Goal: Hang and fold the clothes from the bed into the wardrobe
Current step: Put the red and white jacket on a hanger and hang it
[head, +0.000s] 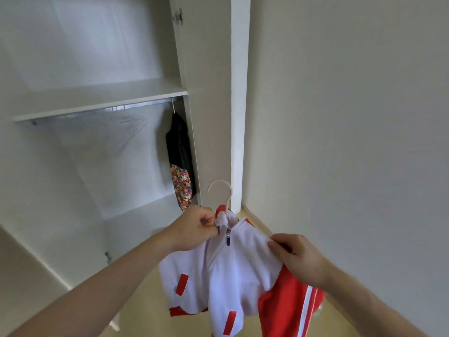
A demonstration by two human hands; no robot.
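Fingers: left hand [194, 227] was curled, pinching the collar of the jacket [233, 271] right by the hanger neck; right hand [295, 257] was curled too, pinching the jacket's right shoulder fabric.
Hands: 2, both bare, forearms reaching in from the bottom edge.
Jackets held: 1, up in front of the open wardrobe [102, 98], above the floor [143, 307] (touching no shelf or rail).
Hangers: 1 white hanger [224, 193] in the jacket, hook sticking up free above the collar; several empty wire hangers [131, 122] on the rail, too faint to count.
Jacket look: white body, red sleeve with white stripes on the right, red hem band, 2 red pocket strips on the front, red at the collar.
Zip: 1, pulled up to the collar, dark puller [228, 238] dangling just below it.
Garments already hung: 1 dark garment [179, 144] at the right end of the rail [102, 109], with a multicoloured patterned part at the bottom.
Shelves: 1 white shelf [97, 100] directly above the rail.
Door: 1 wardrobe door [211, 93] open, between wardrobe and wall.
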